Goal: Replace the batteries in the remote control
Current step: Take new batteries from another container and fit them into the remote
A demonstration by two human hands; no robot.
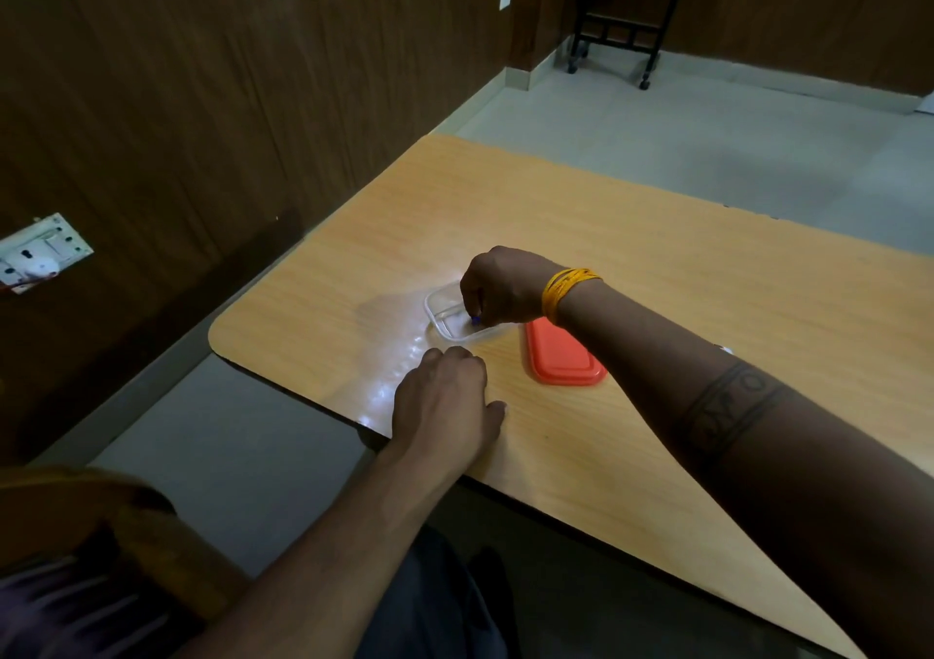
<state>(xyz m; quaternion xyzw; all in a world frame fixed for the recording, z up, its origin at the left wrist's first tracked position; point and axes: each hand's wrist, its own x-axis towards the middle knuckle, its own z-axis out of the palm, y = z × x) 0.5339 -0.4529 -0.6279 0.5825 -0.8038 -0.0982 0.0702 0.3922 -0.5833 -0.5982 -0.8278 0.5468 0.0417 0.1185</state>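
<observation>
While the remote control stays out of sight, a person's right hand dips into a clear plastic container, fingers pinched on a small blue-tipped object, apparently a battery. Just beside the container lies its orange lid; the left hand rests loosely curled, empty, on the wooden table before it. Fetching cells seems underway; lifting one clear comes next.

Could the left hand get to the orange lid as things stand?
Probably yes: the left hand rests on the table near the orange lid, bare tabletop between them; the right forearm overhangs only the lid's far side.
</observation>
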